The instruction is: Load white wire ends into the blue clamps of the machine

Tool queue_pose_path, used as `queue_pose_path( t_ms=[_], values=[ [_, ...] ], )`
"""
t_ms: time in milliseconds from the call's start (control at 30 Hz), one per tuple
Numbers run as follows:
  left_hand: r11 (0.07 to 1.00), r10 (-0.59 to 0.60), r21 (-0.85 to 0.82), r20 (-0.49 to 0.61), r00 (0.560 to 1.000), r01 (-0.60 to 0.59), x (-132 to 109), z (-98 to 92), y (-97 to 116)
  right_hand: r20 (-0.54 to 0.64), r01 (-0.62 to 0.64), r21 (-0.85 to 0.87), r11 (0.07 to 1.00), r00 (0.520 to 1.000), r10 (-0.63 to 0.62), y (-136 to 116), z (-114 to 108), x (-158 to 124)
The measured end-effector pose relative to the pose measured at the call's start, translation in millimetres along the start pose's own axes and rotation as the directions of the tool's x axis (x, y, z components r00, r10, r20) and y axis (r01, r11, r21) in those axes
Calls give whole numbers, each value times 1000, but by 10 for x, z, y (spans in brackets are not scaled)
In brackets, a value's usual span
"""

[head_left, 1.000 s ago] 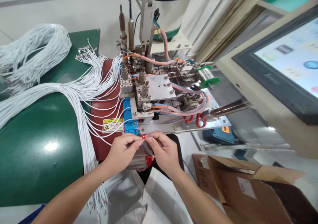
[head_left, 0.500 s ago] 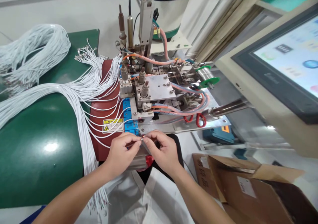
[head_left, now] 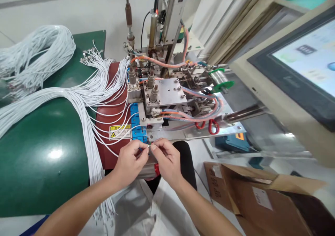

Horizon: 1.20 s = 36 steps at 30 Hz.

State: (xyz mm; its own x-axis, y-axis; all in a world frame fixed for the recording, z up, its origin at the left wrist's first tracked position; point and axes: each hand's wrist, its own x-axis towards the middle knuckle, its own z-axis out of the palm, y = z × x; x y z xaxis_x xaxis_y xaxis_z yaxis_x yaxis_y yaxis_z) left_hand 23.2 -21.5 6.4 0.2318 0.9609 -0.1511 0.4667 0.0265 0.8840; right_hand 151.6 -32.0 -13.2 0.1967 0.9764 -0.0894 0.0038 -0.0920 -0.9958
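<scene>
My left hand (head_left: 132,162) is closed in a pinch on the end of a white cable (head_left: 111,151), just in front of the blue clamp row (head_left: 138,131). My right hand (head_left: 166,162) meets it fingertip to fingertip. Its thumb and forefinger are pressed together on the small wires at the cable's tip, where a speck of green shows; the fingertips mostly hide them. Other white cables run from a thick bundle (head_left: 87,134) over a dark red plate (head_left: 104,119) into the blue clamps.
Behind my hands stands a metal machine (head_left: 167,93) with hoses and a green-flanged wire spool (head_left: 221,80). A screen (head_left: 306,61) juts in at right, above an open cardboard box (head_left: 235,194). Another cable coil (head_left: 52,54) lies on the green table (head_left: 47,173).
The machine's upright column and brass-coloured cylinder have shifted right. My right hand's fingers have drawn closer together at the cable tip. My left hand keeps its pinch; the view has shifted slightly.
</scene>
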Motion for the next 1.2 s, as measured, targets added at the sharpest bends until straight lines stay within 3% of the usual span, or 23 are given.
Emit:
queue_pose_path(
  t_ms=[300,467,600,833,1200],
  values=[
    [1000,17,11,37,999,-17,35,-43,-14,152,-99,83,992,985,86,-28,-130,132],
    [996,28,78,51,998,-32,43,-57,-25,175,76,-144,987,983,-51,-60,-160,137],
    [982,66,171,112,992,-85,99,-160,9,187,253,-351,901,962,-197,-19,-171,145],
    [897,42,433,110,993,-86,184,-323,-33,133,-15,-221,975,990,45,225,-74,212],
    [838,94,527,118,989,-143,205,-301,-38,135,-97,-264,960,981,137,277,-49,233]
  ],
)
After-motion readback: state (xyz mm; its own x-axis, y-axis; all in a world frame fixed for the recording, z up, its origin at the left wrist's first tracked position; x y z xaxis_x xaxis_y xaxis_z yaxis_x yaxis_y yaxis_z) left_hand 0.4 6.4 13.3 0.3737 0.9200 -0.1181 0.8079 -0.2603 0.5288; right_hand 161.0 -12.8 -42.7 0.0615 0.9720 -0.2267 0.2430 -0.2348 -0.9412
